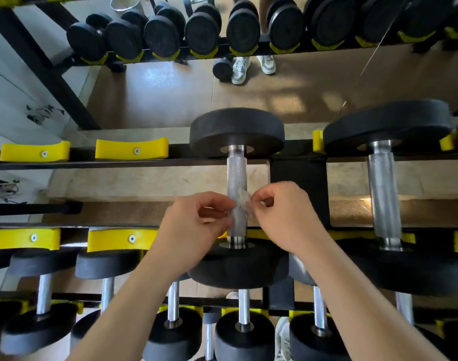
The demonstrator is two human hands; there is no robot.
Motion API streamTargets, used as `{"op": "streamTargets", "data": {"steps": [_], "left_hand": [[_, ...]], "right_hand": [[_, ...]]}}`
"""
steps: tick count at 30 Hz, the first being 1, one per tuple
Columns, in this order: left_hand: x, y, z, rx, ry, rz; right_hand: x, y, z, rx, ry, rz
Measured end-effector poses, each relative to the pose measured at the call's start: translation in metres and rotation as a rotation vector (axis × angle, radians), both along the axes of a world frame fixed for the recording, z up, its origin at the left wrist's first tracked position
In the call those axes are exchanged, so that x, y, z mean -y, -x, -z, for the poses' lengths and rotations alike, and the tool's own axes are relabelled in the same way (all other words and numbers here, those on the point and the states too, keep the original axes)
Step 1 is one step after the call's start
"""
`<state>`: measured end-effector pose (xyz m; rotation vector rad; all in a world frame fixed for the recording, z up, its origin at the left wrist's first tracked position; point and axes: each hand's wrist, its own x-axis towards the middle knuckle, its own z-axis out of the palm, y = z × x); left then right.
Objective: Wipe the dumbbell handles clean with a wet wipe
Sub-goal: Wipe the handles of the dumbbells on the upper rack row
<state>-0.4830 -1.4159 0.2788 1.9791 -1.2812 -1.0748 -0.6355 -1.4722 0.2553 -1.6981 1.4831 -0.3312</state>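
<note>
GYM RACK, CENTRE OF FRAME: A person's two hands meet over a dumbbell (237, 131) lying on the top tier of a black rack (144, 162). The left hand (196, 225) and the right hand (282, 217) each pinch one end of a small white wipe (242, 200) between the thumb and curled fingers. The left hand comes from the left side of the handle (237, 175) and the right hand from the right. The wipe lies across the knurled steel handle and touches its lower half, nearer the close head than the far one. The dumbbell points straight away from the person, with one head at each of the rack's two rails.

At the right of the frame a second dumbbell (382, 194) lies parallel to the first, well apart from the hands. At the left, four yellow cradles (132, 149) sit on the rails, two on each. Along the bottom of the frame, lower dumbbells (173, 332) stand in a row on the tier beneath the forearms. Across the top, a mirror (157, 100) shows a line of black dumbbell heads and a pair of pale shoes (254, 67) on a tan floor.
</note>
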Motion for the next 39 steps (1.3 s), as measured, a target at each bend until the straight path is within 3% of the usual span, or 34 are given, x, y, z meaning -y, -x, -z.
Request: {"op": "streamTargets", "data": {"steps": [3,7,12,14,22,27,32,35,39], "left_hand": [[-0.002,0.002,-0.001,0.069,0.001,0.046],[-0.003,0.002,-0.003,0.109,-0.046,0.111],[-0.007,-0.006,-0.009,-0.041,-0.064,0.018],[-0.006,-0.006,-0.01,-0.061,-0.08,-0.006],[0.013,0.011,-0.001,0.309,-0.133,0.089],[0.021,-0.001,0.004,-0.013,-0.172,0.024],[0.025,-0.016,0.007,0.0,-0.119,-0.073],[0.029,-0.017,0.007,-0.1,-0.076,-0.077],[0.03,-0.008,0.012,-0.143,-0.057,-0.081]], "right_hand": [[-0.008,0.008,-0.003,-0.137,-0.177,-0.211],[0.001,0.003,-0.021,-0.124,-0.262,-0.341],[-0.013,-0.032,-0.029,-0.31,0.076,-0.439],[-0.014,-0.031,-0.028,-0.311,0.09,-0.459],[-0.005,0.001,-0.034,-0.181,-0.228,-0.347],[-0.013,-0.022,-0.039,-0.224,-0.2,-0.375],[-0.017,-0.007,-0.034,-0.408,-0.035,-0.177],[-0.006,0.0,-0.034,-0.17,-0.009,0.075],[-0.019,-0.02,-0.022,-0.069,-0.026,0.025]]}}
